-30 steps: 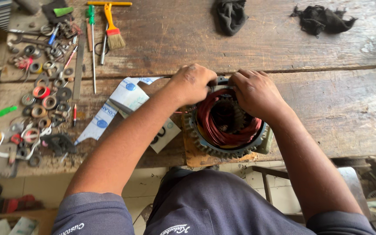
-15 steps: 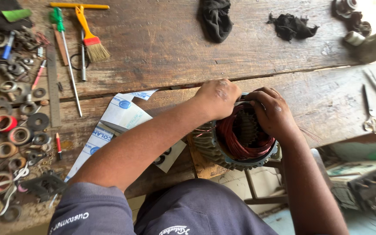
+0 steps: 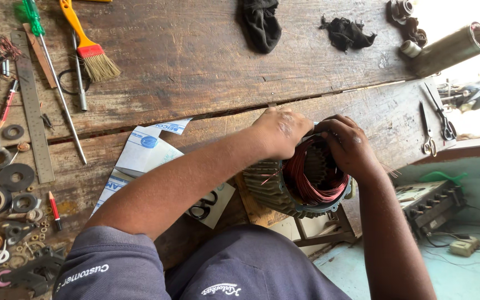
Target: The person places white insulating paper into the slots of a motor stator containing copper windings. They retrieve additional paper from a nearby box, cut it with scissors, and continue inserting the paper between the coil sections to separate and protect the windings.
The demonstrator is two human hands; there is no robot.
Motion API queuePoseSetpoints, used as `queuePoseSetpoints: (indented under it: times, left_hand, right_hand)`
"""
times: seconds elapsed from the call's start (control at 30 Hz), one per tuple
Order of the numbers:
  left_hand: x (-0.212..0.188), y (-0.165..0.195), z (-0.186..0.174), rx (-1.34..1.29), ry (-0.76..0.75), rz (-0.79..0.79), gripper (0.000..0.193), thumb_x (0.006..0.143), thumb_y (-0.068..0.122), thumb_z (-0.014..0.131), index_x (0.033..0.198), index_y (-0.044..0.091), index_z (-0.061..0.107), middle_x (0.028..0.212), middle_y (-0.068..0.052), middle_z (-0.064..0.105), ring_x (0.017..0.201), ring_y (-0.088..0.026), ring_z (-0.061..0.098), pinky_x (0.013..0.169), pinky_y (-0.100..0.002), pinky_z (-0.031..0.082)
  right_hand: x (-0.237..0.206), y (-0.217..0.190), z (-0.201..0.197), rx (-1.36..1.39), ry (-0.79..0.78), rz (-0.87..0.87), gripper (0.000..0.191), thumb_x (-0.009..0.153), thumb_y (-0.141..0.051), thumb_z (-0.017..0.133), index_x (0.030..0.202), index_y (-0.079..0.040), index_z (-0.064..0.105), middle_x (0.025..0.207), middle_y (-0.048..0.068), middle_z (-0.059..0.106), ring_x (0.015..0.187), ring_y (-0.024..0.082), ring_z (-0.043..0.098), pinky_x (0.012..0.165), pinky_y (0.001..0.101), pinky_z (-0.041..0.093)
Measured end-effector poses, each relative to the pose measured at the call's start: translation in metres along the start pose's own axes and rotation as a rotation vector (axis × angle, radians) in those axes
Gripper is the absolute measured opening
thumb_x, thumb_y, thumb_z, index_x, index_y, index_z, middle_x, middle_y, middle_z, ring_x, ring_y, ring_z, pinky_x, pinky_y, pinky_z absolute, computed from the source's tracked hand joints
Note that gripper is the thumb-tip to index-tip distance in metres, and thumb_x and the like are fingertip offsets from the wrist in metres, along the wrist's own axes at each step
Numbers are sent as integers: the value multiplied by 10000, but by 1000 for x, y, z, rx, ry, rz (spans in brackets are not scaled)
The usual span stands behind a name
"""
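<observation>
Motor stator [image 3: 301, 186] with copper windings, resting at the near edge of the wooden workbench [image 3: 195, 55]; left hand [image 3: 279, 130] curled over its far rim; right hand [image 3: 348, 147] with fingers bent together into the bore; scissors [image 3: 437, 122] well to the right.

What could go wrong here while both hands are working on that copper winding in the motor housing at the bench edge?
The motor housing sits partly past the edge of the wooden bench, so a hard push might tip it toward the lap or floor. The left hand and right hand press bare fingers among the copper winding, where stray wire ends could prick skin or the coating could get scraped.
</observation>
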State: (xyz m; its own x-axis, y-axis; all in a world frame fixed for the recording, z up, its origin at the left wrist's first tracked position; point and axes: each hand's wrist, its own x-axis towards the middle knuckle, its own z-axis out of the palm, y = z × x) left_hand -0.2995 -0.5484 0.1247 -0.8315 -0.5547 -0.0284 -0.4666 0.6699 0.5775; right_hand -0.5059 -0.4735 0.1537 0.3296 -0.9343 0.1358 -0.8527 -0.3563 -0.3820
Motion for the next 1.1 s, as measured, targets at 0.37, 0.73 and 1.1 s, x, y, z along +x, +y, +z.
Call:
queuePoseSetpoints:
  times: [0.37,0.73,1.1]
  left_hand:
    - [0,9,3,118,-48,-31,394,894,174,655,1282,146,593,1184,-101,698,1189,-287,608,1031,-500,440]
    - [7,15,-3,20,-56,-157,244,908,164,629,1101,49,722,1066,-162,727,1037,-291,725,999,-452,506]
    - [4,14,16,-140,188,-238,245,798,155,658,989,165,810,1009,-123,747,1090,-322,637,987,-472,486]
  right_hand:
    - [0,-1,0,3,-9,41,175,932,-21,621,1100,2,664,1083,163,678,1045,367,654,913,433,526]
    - [-2,-3,-7,46,-15,42,171,938,-47,627,1089,-32,706,1033,138,688,1017,335,669,896,427,533]
    - [8,-1,-10,36,-66,-46,119,949,-101,655,1028,-23,698,974,145,667,984,359,651,868,450,527]
